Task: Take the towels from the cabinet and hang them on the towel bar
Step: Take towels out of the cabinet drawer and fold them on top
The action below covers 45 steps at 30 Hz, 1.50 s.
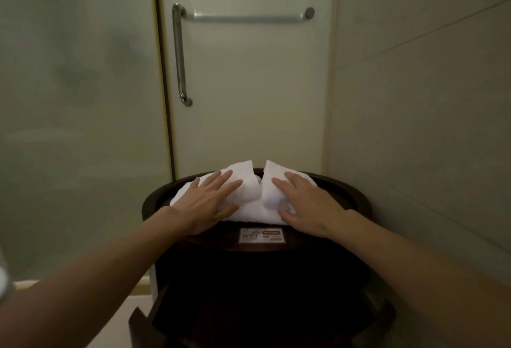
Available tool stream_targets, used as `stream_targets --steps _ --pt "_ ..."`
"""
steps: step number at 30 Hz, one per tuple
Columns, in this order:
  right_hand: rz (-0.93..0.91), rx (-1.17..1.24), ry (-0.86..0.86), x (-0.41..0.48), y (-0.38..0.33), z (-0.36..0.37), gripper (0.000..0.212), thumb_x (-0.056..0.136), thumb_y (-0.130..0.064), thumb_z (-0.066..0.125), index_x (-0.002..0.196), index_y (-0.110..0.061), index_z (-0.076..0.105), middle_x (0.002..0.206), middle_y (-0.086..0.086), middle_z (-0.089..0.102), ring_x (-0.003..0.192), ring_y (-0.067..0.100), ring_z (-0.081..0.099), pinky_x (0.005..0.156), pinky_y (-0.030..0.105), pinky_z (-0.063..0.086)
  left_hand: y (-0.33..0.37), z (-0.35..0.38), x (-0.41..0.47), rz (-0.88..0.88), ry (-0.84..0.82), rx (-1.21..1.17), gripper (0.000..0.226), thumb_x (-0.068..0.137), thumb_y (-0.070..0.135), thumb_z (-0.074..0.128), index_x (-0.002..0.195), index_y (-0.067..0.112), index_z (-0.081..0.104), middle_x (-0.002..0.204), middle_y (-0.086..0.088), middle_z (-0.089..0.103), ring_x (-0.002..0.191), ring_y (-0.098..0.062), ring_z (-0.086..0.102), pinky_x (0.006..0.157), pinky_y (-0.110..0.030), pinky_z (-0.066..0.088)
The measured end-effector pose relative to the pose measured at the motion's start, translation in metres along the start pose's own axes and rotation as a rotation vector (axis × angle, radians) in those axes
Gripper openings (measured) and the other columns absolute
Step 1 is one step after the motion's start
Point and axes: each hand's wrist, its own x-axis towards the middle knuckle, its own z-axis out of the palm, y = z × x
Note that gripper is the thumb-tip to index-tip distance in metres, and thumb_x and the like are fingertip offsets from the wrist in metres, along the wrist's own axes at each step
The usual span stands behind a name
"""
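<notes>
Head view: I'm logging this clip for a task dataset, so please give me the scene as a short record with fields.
cabinet: dark, round, WiFi sticker on its front edge
left towel: white, folded, on the cabinet top
right towel: white, folded, beside the left towel
left hand: flat on the left towel, fingers straight
right hand: flat on the right towel, fingers straight
towel bar: horizontal on the door above, bare
task state: no towel hung yet
</notes>
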Motion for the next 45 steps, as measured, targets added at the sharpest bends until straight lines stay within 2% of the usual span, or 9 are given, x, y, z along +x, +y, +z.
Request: stream_targets --steps 4,8,10,17,22,26,29,34,45 --pt "-0.016 0.017 -0.033 -0.020 -0.011 -0.005 0.066 0.094 -0.040 0.047 0.151 -0.027 0.015 0.160 0.010 0.008 0.147 0.024 0.010 0.116 0.038 0.020 0.010 -0.011 -0.017 0.001 -0.024 0.012 0.085 0.075 0.080 0.003 0.149 0.039 0.008 0.161 0.003 0.002 0.148 -0.020 0.003 0.117 -0.047 0.012" --pt "-0.024 0.012 -0.060 -0.040 -0.019 -0.006 0.067 0.093 -0.042 0.048 0.151 -0.027 0.018 0.159 0.010 0.011 0.145 0.026 0.015 0.114 0.037 0.024 0.026 -0.017 -0.035 0.007 -0.023 0.015 0.063 0.092 0.062 0.021 0.150 0.037 0.009 0.161 0.002 0.005 0.147 -0.021 0.005 0.117 -0.048 0.015" --pt "-0.036 0.045 -0.053 -0.052 -0.023 -0.005 0.066 0.092 -0.041 0.049 0.149 -0.027 0.022 0.156 0.010 0.018 0.143 0.028 0.022 0.111 0.040 0.031 0.038 -0.021 -0.047 0.021 -0.052 -0.015 0.060 0.096 0.055 0.028 0.150 0.036 0.010 0.161 0.001 0.005 0.147 -0.022 0.005 0.117 -0.050 0.014" --pt "-0.064 0.063 -0.071 -0.103 -0.045 0.010 0.068 0.090 -0.046 0.050 0.149 -0.025 0.024 0.155 0.010 0.021 0.138 0.027 0.031 0.107 0.039 0.040 0.075 -0.011 -0.101 0.095 -0.147 -0.082 0.061 0.095 0.058 0.025 0.149 0.040 0.005 0.160 0.004 0.002 0.147 -0.017 -0.002 0.119 -0.048 0.006" --pt "-0.044 0.128 -0.062 -0.139 -0.067 0.018 0.066 0.093 -0.049 0.043 0.151 -0.025 0.019 0.159 0.009 0.014 0.147 0.024 0.013 0.118 0.037 0.022 0.098 0.000 -0.140 0.086 -0.151 -0.141 0.072 0.083 0.074 0.008 0.147 0.045 -0.003 0.160 0.009 -0.007 0.146 -0.014 -0.011 0.119 -0.042 0.000" --pt "-0.029 0.151 -0.043 -0.156 -0.076 0.018 0.065 0.094 -0.053 0.036 0.151 -0.027 0.018 0.160 0.008 0.012 0.148 0.022 0.006 0.119 0.036 0.012 0.111 0.004 -0.165 0.064 -0.072 -0.160 0.070 0.082 0.072 0.004 0.147 0.047 -0.005 0.159 0.010 -0.009 0.146 -0.011 -0.013 0.119 -0.039 -0.003" --pt "-0.050 0.103 -0.018 -0.164 -0.080 0.023 0.069 0.089 -0.058 0.022 0.151 -0.026 0.018 0.160 0.008 0.013 0.148 0.022 0.006 0.119 0.036 0.007 0.114 0.010 -0.174 0.036 -0.057 -0.115 0.070 0.081 0.071 0.000 0.147 0.046 -0.008 0.158 0.010 -0.013 0.145 -0.012 -0.017 0.119 -0.040 -0.006" --pt "-0.064 0.054 0.044 -0.161 -0.080 0.034 0.068 0.091 -0.056 0.020 0.150 -0.023 0.024 0.158 0.013 0.019 0.148 0.026 0.009 0.119 0.039 0.006 0.116 0.015 -0.170 -0.012 -0.018 -0.103 0.072 0.081 0.071 -0.004 0.147 0.044 -0.009 0.158 0.008 -0.015 0.145 -0.014 -0.017 0.119 -0.045 -0.006" --pt "-0.060 0.005 0.019 -0.135 -0.067 0.042 0.066 0.093 -0.056 0.020 0.151 -0.024 0.018 0.160 0.012 0.012 0.148 0.024 0.005 0.119 0.039 0.003 0.105 0.026 -0.144 -0.037 0.021 -0.085 0.077 0.078 0.071 -0.007 0.149 0.041 -0.006 0.160 0.002 -0.007 0.146 -0.017 -0.014 0.119 -0.045 -0.005"
